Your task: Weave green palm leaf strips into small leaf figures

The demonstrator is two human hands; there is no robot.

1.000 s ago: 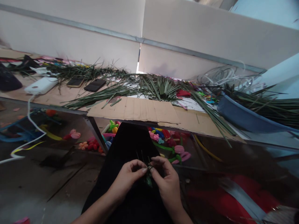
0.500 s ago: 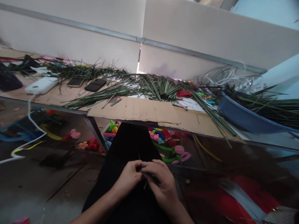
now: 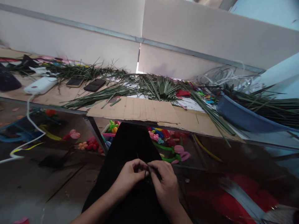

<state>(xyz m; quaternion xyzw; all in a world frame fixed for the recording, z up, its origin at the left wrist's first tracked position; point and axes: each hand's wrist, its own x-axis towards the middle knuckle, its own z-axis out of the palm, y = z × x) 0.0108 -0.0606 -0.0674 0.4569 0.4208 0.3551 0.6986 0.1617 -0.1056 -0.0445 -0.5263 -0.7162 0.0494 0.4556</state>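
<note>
My left hand (image 3: 132, 174) and my right hand (image 3: 163, 177) meet fingertip to fingertip above my lap, over black trousers (image 3: 130, 140). Between them is a thin dark strip (image 3: 146, 172), which looks like a piece of green leaf blade. Both hands are closed in a pinch on it. One fine end sticks up past the left fingers; the rest is hidden by the fingers. Beyond my knees, a sheet of cardboard (image 3: 133, 109) lies at the table's front edge with short leaf pieces (image 3: 115, 102) on it.
Long green leaf blades (image 3: 102, 95) lie across the table, with a fanned bundle (image 3: 163, 88) behind the cardboard. A blue basin (image 3: 247, 115) of leaves stands right. Two phones (image 3: 94, 85) and a white power strip (image 3: 41, 85) lie left. Balloon shapes (image 3: 179, 152) fill the space below.
My hands have shifted slightly; the right fingers have drawn back a little from over the left ones. The dark strip between the fingertips now shows more. The table things stay put.
</note>
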